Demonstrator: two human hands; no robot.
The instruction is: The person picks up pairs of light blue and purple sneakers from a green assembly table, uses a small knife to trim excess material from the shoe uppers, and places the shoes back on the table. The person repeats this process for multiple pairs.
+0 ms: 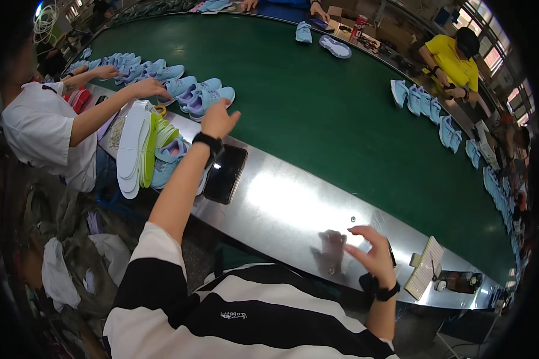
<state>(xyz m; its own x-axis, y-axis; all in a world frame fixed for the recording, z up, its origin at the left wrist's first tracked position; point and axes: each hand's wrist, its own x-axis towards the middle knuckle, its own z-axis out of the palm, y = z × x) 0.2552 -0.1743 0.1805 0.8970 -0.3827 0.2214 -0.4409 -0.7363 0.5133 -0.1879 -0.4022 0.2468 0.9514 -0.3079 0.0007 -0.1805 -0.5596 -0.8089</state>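
Observation:
My left hand point(218, 121) reaches to the end of a light blue sneaker point(208, 102), the nearest of a row of such shoes on the green belt. Its thumb stands apart, and the fingertips overlap the shoe's edge; whether they touch it I cannot tell. Below that wrist, a black phone point(226, 173) lies on the metal ledge point(275, 197). Over the ledge at the right, my right hand point(374, 254) hangs with thumb and fingers apart, holding nothing. A small round piece point(353, 219) lies on the metal close to it.
Beside my left forearm are stacked white insoles point(132, 149), lime-green insoles point(149, 149) and another blue sneaker point(169, 161). A co-worker in white point(54, 125) reaches over the shoes. A notebook point(425, 269) and a tape dispenser point(459, 281) lie right. More shoes point(422, 102) line the belt's far side.

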